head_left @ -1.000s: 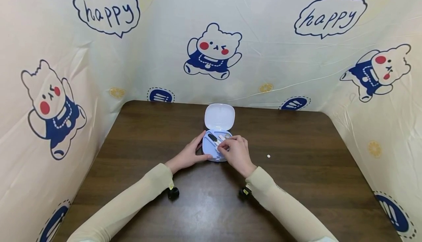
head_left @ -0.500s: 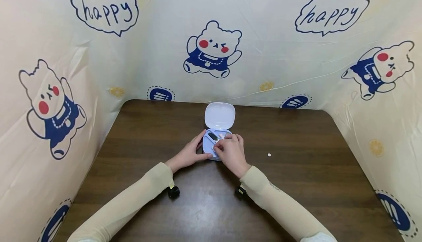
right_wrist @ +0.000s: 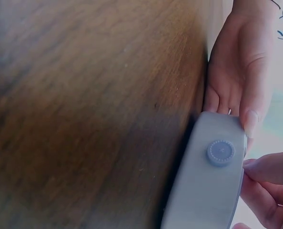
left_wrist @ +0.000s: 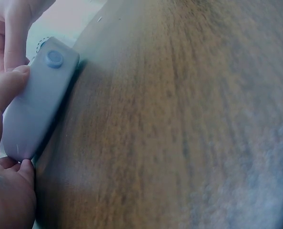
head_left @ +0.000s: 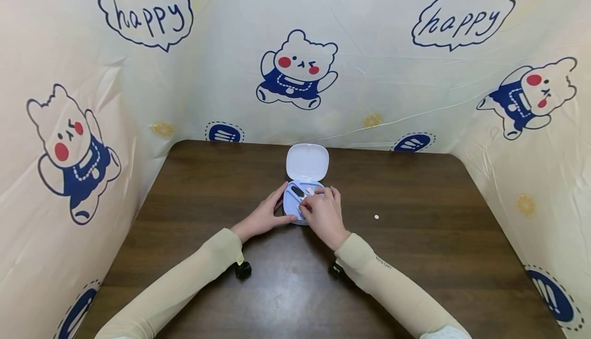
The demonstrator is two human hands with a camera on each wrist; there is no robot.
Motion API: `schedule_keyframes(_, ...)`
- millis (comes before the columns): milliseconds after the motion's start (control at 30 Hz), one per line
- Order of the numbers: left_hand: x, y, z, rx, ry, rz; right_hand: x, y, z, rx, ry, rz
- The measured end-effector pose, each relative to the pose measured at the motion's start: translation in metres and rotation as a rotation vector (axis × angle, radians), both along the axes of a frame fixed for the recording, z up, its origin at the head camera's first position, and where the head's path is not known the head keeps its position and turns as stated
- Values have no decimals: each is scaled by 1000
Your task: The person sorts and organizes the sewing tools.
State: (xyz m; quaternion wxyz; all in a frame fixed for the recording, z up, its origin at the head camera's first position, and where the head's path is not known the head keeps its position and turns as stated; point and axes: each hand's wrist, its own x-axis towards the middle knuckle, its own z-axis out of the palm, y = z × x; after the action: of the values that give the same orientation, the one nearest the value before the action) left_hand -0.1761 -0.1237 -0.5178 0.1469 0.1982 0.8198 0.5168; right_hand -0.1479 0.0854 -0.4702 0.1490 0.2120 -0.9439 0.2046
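Note:
In the head view a light-blue case stands on the table with its whitish lid raised behind it. My left hand grips the case's left side, thumb at the front edge and fingers round the back. My right hand reaches over the case's right part. Its thumb and forefinger meet low inside the case; whether they pinch anything is hidden. A slim black-and-white piece lies slantwise in the case, partly covered by the fingers. Beside it shows a small white piece. A round button sits on the case's front wall.
A small white round piece lies on the brown wooden table, right of the case. Fabric printed with bears hangs at the back and both sides. A black wrist camera hangs under the left cuff.
My right hand has shifted slightly left over the case, its fingertips now nearer the case's middle. My left hand keeps its hold, and the case stays in place.

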Motion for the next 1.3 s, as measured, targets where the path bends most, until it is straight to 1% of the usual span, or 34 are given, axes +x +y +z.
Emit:
schedule_keyframes(333, 1, 0, 1, 7, -1, 4, 1, 0, 1, -13, 5, 4)
schedule_keyframes(500, 0, 1, 1, 13, -4, 7, 0, 4, 1, 0, 12, 4)
schedule_keyframes(533, 2, 1, 5, 14, -8, 7, -1, 5, 1, 1, 13, 5)
schedule_keyframes(567, 2, 1, 5, 14, -7, 3, -1, 7, 2, 1, 14, 4)
schedule_keyframes(667, 2, 0, 4, 12, -3, -3, -1, 10, 3, -26, 13, 10)
schedule_keyframes(733, 2, 0, 4, 8, 0, -8, -1, 14, 5, -44, 4, 11)
schedule_keyframes(767, 0, -1, 1, 7, 6, -11, -1, 16, 6, -54, 1, 10)
schedule_keyframes(800, 0, -1, 0, 8, 6, -10, -1, 18, 6, -64, -4, 9)
schedule_keyframes(1033, 0, -1, 1, 5, 1, -9, -1, 35, 8, -115, -23, -13)
schedule_keyframes(1300, 1, -1, 2, 0, -6, -8, -2, 60, 8, -133, -35, -55)
